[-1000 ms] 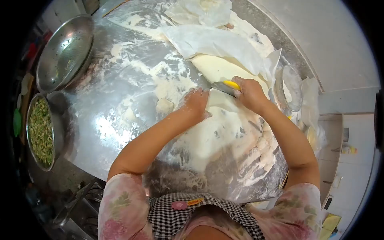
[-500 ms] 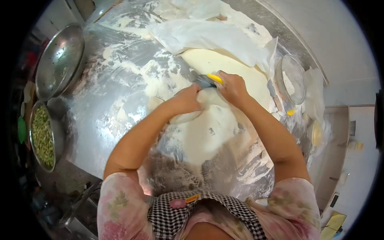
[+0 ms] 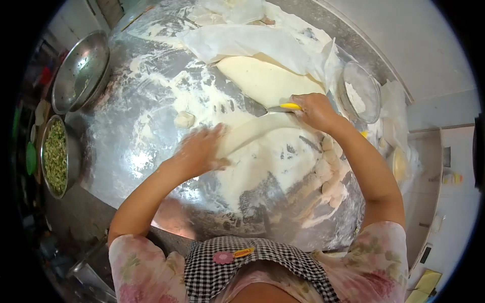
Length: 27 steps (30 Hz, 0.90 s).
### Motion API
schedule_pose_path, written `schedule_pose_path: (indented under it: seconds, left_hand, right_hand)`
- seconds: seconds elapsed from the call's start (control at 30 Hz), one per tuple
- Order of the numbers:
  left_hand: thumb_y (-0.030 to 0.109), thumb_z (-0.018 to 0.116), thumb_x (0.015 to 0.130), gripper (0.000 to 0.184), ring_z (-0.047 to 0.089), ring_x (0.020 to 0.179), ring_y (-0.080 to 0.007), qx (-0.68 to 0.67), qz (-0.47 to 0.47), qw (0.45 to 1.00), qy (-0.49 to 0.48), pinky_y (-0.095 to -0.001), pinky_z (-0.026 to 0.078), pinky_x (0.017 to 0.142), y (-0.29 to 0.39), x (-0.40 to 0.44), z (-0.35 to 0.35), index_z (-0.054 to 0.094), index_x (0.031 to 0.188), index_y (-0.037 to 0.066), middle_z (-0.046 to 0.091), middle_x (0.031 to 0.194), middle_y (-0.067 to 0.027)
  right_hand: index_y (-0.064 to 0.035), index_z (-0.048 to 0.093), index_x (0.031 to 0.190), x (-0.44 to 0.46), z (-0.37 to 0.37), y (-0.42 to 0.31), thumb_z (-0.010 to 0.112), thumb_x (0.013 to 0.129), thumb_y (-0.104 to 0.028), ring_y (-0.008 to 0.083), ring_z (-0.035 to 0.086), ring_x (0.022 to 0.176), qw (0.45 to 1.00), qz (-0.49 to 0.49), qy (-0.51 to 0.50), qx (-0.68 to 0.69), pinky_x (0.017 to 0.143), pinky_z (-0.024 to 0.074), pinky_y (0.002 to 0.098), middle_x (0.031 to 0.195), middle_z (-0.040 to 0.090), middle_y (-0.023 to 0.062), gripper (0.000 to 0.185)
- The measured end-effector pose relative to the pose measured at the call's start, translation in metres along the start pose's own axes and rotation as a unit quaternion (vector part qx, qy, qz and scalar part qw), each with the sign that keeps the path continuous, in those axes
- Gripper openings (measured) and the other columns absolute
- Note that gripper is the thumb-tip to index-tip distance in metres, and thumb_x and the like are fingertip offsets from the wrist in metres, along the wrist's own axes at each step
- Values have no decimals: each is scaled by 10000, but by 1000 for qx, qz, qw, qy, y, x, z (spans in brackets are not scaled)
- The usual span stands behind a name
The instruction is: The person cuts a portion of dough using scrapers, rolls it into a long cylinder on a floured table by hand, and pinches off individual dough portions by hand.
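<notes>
Yellow-handled, grey-bladed knife (image 3: 284, 107) sits just above the centre of the frame, its handle pinched by the fingers of the right hand (image 3: 317, 112). Its blade lies between a broad, flat, cream-coloured dough sheet (image 3: 270, 81), at upper centre, and a long, pale dough strip (image 3: 255, 132) at centre. Left of centre, the left hand (image 3: 198, 151) is blurred at the strip's left end, thumb and fingers spread apart; whether they touch it, I cannot tell. Nearby rests a small, rounded, off-white dough lump (image 3: 184, 119).
</notes>
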<state>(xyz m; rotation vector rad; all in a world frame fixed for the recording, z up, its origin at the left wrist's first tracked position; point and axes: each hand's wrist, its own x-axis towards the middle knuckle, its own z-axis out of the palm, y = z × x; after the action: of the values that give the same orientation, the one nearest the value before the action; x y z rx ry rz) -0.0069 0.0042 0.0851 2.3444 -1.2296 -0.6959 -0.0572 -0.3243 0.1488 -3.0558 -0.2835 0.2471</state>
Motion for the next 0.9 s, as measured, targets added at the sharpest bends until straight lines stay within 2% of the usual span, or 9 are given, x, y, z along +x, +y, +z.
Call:
schedule_pose_path:
  seconds: [0.07,0.17,0.23,0.47,0.57,0.67,0.7,0.83,0.9]
  left_hand:
    - [428,761,718,908,449,1189,-408,-20,24,1000,2,-489,357,1014,11,37,12,328,1371,-32,482,1247,-266]
    - [421,761,718,867,456,1179,-408,-27,36,999,3,-477,372,1000,31,87,23,371,1328,-56,488,1231,-259]
    - [400,749,723,758,477,1152,-377,-22,41,998,52,-447,400,968,35,110,38,451,1245,-63,522,1184,-247]
    - [274,731,734,595,505,1121,-368,13,5,997,74,-436,427,930,46,137,53,514,1183,-51,551,1142,-229]
    - [266,729,736,602,484,1155,-365,-73,2,997,-35,-419,415,959,60,117,46,512,1197,-54,538,1183,-216]
    - [314,756,724,725,465,1178,-370,-84,38,989,-112,-414,408,978,81,69,31,453,1261,-68,516,1232,-205]
    - [333,765,716,773,465,1177,-375,-74,60,993,-74,-418,401,986,81,65,38,428,1280,-73,509,1239,-213]
    - [410,789,683,947,463,1172,-396,-40,118,991,48,-439,373,1011,91,78,59,332,1339,-97,495,1240,-251]
    - [411,793,679,982,449,1185,-405,-54,103,992,42,-448,360,1023,107,94,62,301,1358,-100,476,1251,-266]
  right_hand:
    - [-131,621,963,5,12,7,610,763,-145,322,627,799,999,-15,27,21,680,486,437,832,654,121,201]
    - [-127,621,955,15,21,6,590,770,-140,332,627,776,1000,13,-17,-6,661,487,443,811,655,120,188]
    - [-128,621,957,20,32,11,578,775,-140,341,625,755,1000,1,8,22,649,487,448,800,656,122,187]
    - [-127,645,922,19,52,24,562,783,-147,350,623,739,993,21,76,84,649,488,459,805,656,139,163]
    - [-123,659,934,2,53,16,565,786,-166,349,624,765,991,9,91,97,663,487,450,823,656,159,180]
    - [-116,661,966,-19,13,20,584,782,-164,350,623,780,964,-4,65,259,680,487,439,841,656,171,205]
    - [-102,661,951,-29,-12,17,607,769,-145,354,620,786,951,88,49,292,698,485,434,850,655,164,194]
    - [-115,661,982,-45,-21,53,626,747,-136,343,618,818,998,4,-5,67,722,477,439,869,664,126,239]
    - [-129,662,982,-46,-12,62,625,743,-141,335,614,829,999,-16,-28,30,714,474,441,879,662,116,242]
